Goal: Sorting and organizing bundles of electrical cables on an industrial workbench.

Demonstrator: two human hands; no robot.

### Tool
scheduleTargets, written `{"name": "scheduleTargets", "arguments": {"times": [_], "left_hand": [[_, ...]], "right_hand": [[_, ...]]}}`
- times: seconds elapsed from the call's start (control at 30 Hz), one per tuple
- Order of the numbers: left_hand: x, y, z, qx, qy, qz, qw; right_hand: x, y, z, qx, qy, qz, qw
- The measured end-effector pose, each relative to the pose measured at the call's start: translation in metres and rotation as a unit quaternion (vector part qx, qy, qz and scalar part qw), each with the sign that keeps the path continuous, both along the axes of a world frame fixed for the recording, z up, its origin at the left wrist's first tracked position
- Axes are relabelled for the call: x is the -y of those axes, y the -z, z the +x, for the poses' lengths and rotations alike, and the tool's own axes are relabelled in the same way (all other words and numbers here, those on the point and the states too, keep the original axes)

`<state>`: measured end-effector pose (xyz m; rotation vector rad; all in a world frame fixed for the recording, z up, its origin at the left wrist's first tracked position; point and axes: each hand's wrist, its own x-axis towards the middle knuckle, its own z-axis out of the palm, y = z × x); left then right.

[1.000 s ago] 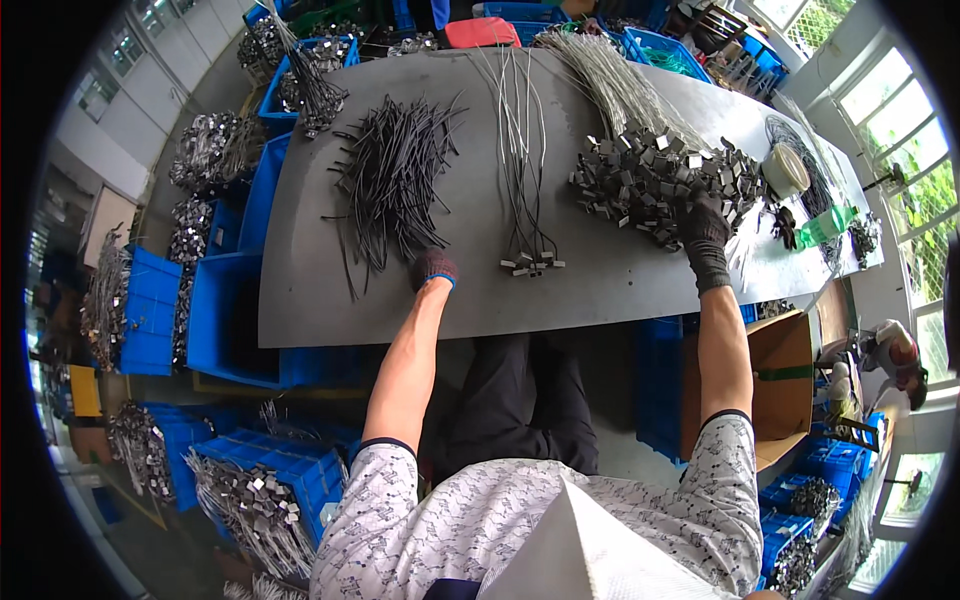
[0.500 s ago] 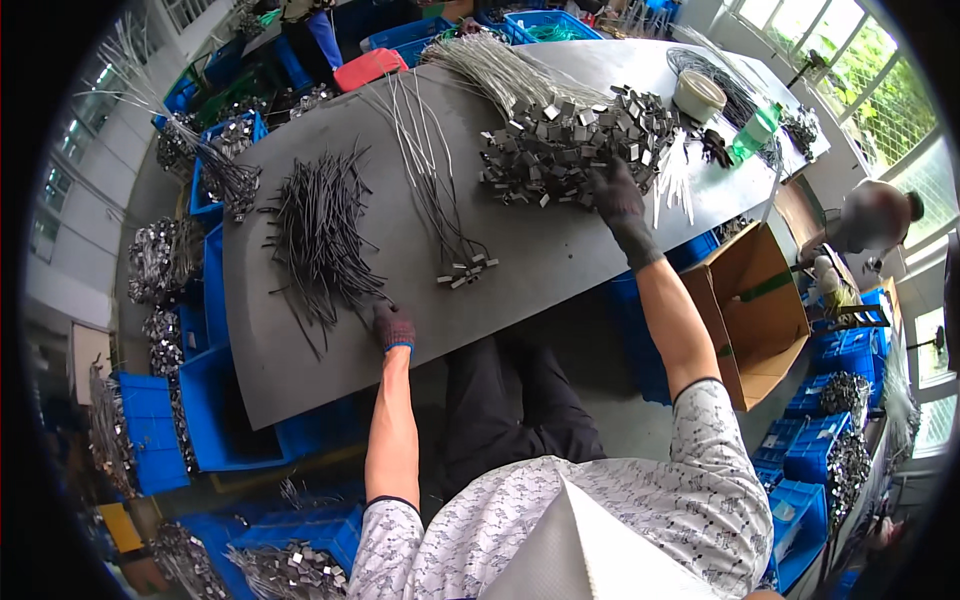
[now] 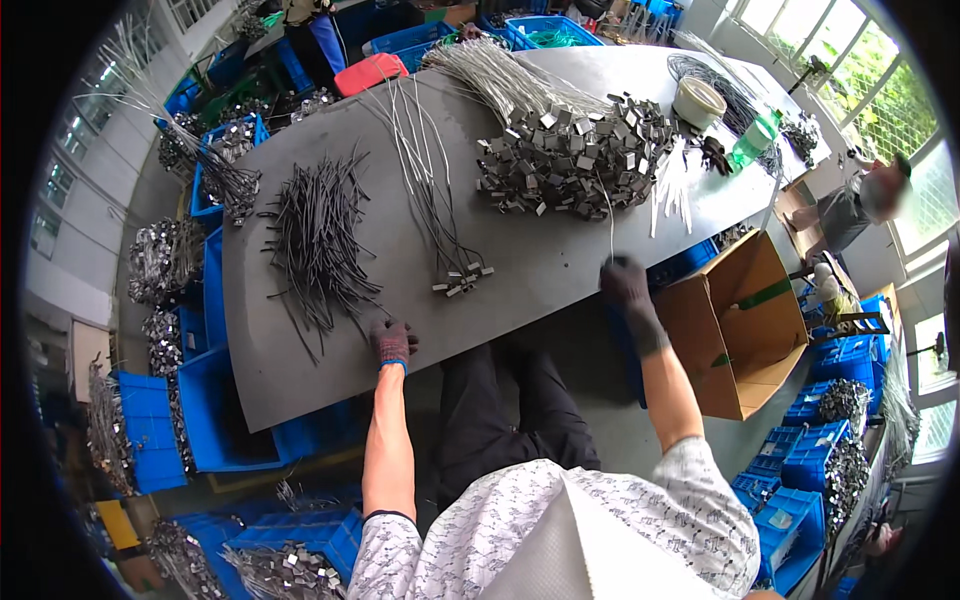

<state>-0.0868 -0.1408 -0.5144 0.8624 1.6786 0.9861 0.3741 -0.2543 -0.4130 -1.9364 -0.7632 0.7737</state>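
Note:
My right hand [image 3: 625, 282], in a dark glove, is closed on a thin pale wire [image 3: 611, 225] at the table's near edge. The wire runs up to a heap of small grey metal blocks [image 3: 570, 160]. My left hand [image 3: 394, 343], in a dark red-grey glove, rests at the near edge with its fingers curled. It lies just below a pile of short black tubes [image 3: 320, 240], one tube end reaching toward its fingertips; what the fingers hold is unclear. Between the hands lies a small bundle of wires [image 3: 425, 170] with metal blocks [image 3: 462, 278] at their near ends.
The grey table [image 3: 520, 265] also bears a red pad [image 3: 370, 73], a white tub [image 3: 699, 102], a green bottle [image 3: 755, 138] and white strips [image 3: 675, 195]. An open cardboard box [image 3: 740, 330] stands at right. Blue bins [image 3: 225, 410] surround the table. A person [image 3: 860, 205] is at far right.
My right hand has moved from the block heap back toward me, drawing a wire along. My left hand has shifted slightly nearer. The person at far right has moved.

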Motion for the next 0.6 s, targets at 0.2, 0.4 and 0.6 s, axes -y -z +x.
{"name": "scheduleTargets", "arguments": {"times": [0.2, 0.4, 0.6], "left_hand": [[0.026, -0.024, 0.043, 0.284, 0.028, -0.082, 0.955], [0.055, -0.100, 0.214, 0.386, 0.200, -0.096, 0.895], [0.106, -0.030, 0.329, 0.419, 0.240, -0.170, 0.859]], "right_hand": [[0.294, 0.135, -0.035, -0.057, 0.006, -0.170, 0.984], [0.509, 0.192, -0.082, 0.054, -0.071, -0.377, 0.922], [0.480, 0.118, -0.163, 0.151, -0.013, -0.419, 0.895]]}}
